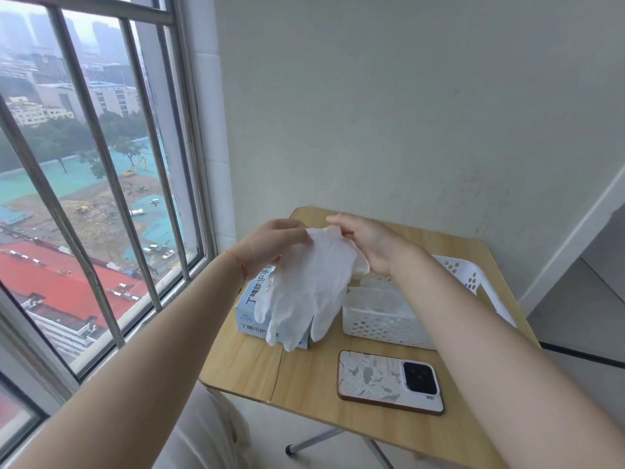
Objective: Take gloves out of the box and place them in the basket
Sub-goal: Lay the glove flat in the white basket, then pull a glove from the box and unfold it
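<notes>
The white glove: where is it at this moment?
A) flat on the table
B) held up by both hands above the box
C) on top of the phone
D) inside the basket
B: both the left hand and right hand pinch the glove by its cuff, and it hangs over the box.

A phone [390, 381] with a patterned case lies face down on the small wooden table [304, 377], near its front edge. At the left is a barred window [94, 184]; outside are buildings, a red roof and a construction site.
</notes>
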The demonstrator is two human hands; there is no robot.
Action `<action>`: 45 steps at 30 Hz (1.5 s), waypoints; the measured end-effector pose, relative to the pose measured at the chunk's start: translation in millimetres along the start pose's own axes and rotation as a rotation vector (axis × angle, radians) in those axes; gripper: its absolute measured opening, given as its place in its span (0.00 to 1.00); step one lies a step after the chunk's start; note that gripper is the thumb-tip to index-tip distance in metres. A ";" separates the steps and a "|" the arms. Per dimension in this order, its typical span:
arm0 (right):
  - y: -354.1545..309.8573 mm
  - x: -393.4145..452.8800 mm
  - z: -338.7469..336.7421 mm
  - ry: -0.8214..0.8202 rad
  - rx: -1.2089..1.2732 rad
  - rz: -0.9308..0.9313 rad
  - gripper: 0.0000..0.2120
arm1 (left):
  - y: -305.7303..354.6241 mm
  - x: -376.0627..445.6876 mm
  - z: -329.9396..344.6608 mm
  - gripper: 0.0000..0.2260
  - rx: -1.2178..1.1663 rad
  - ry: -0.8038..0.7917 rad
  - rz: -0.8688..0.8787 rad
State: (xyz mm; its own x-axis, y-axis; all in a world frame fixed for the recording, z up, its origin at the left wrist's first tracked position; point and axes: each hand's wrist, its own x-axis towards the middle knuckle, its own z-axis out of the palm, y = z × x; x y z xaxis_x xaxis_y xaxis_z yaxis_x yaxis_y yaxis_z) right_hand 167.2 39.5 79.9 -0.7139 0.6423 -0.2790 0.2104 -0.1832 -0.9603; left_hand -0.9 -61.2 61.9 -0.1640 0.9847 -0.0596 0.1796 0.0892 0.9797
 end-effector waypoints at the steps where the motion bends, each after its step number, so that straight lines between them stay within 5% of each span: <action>1: 1.1 -1.5 -3.6 0.007 -0.003 -0.021 0.10 | -3.2 0.4 1.5 0.06 0.027 0.024 -0.007; 5: 7.3 -7.2 -13.5 0.163 -0.173 -0.035 0.03 | -10.7 3.7 5.9 0.03 0.117 0.146 0.002; 10: 9.2 -7.2 -20.5 0.432 -0.095 -0.103 0.05 | -12.8 7.0 10.4 0.11 0.265 0.099 -0.120; 14: 14.1 -5.7 -29.2 0.520 -0.171 -0.090 0.08 | -13.8 14.1 16.7 0.09 0.107 0.126 -0.109; 20: 12.9 -15.1 -40.9 0.569 -0.071 0.026 0.06 | 5.1 41.0 24.4 0.07 0.235 0.289 -0.046; 25: 28.7 -31.0 -66.2 0.517 -0.072 0.176 0.07 | 11.7 71.1 45.1 0.07 0.663 0.228 0.002; 34: 79.8 -40.9 -121.4 0.613 -0.528 0.193 0.06 | -0.6 96.5 123.2 0.05 1.034 0.172 0.104; 38: 93.3 -46.7 -137.3 0.626 -0.748 0.202 0.13 | -7.1 104.5 145.1 0.06 1.142 0.095 0.149; 45: 102.3 -48.7 -152.5 0.662 -0.925 0.253 0.06 | -22.0 118.2 156.7 0.10 1.281 -0.007 0.241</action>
State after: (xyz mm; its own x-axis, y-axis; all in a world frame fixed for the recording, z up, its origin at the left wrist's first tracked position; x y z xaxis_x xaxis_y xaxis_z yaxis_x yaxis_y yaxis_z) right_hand 325.4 103.0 -4.1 -0.1515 0.9780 -0.1433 0.8989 0.0760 -0.4315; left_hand 127.8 76.7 3.3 0.0060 0.9962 0.0866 0.9960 -0.0137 0.0881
